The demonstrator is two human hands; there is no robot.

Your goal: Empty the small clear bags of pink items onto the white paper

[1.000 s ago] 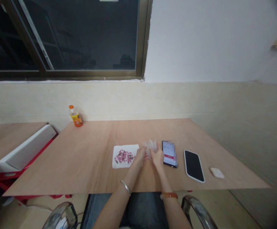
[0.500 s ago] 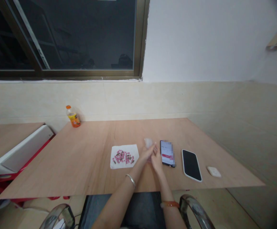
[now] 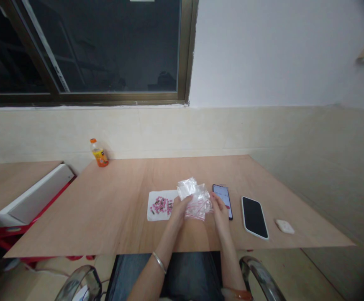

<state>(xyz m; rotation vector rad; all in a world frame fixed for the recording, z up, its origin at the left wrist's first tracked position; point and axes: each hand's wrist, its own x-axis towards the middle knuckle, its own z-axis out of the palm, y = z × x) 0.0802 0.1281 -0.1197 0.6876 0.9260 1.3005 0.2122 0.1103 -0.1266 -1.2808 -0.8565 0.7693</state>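
Both forearms forward over the table edge, left hand (image 3: 179, 207) and right hand (image 3: 219, 207) apart, fingers curled.

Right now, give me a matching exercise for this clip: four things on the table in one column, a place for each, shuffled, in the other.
Things:
1. bottle
2. bags
3. case
4. beads

Places:
A. on the white sheet
B. far left corner of the table, by the wall
C. between the left hand and right hand
D. right of the dark phone

Pairs: 1-B, 2-C, 3-D, 4-A
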